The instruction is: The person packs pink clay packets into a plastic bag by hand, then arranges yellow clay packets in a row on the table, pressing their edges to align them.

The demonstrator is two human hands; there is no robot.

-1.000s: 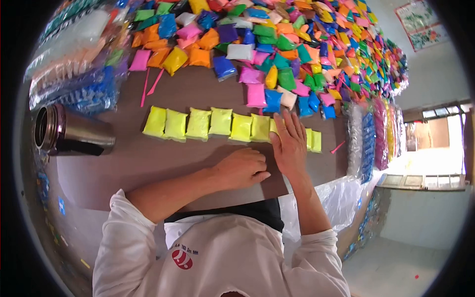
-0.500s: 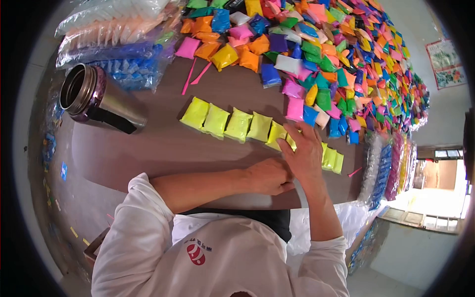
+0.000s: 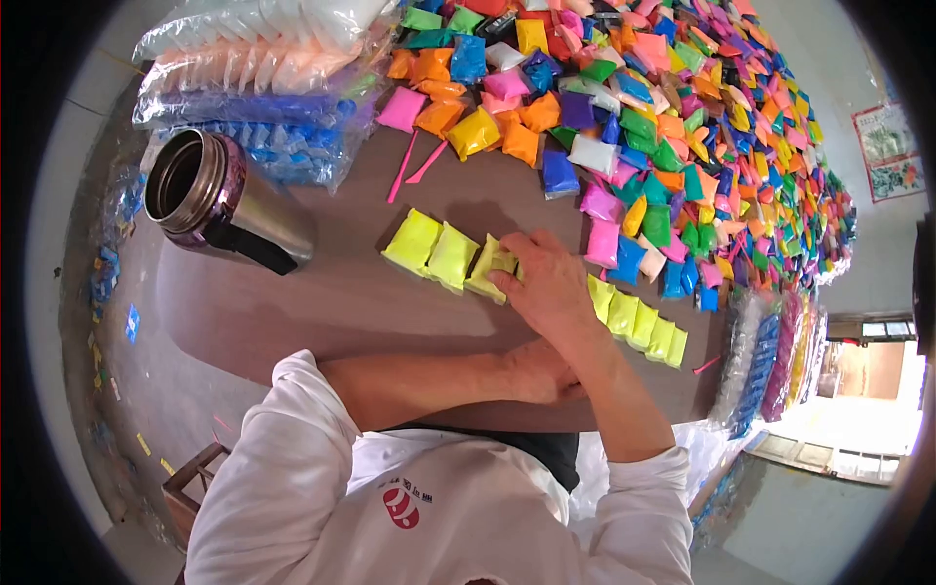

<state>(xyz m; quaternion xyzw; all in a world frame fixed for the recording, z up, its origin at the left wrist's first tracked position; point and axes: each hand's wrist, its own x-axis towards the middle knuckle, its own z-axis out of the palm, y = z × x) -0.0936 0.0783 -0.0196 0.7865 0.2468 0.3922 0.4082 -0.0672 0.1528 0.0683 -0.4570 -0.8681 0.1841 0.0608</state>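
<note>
A row of small yellow packets lies across the brown table (image 3: 322, 322). My right hand (image 3: 548, 288) is over the row, thumb and fingertips closed on the third yellow packet (image 3: 490, 265) from the left. Two yellow packets (image 3: 413, 240) lie left of it, and several more (image 3: 624, 314) continue to the right of the hand. My left hand (image 3: 539, 371) rests low, just under my right wrist, which hides its fingers; whether it holds anything cannot be seen.
A steel flask (image 3: 263, 219) without a lid stands at the left. Behind it are bagged packets (image 3: 292, 151). Two pink sticks (image 3: 402, 168) lie farther back. A large heap of coloured packets (image 3: 658, 224) covers the back right, with more long bags (image 3: 756, 361) at the right edge.
My right hand has moved left along the row, from the middle packets to the third one. Packets it covered now show on the right. The whole view has shifted slightly.
</note>
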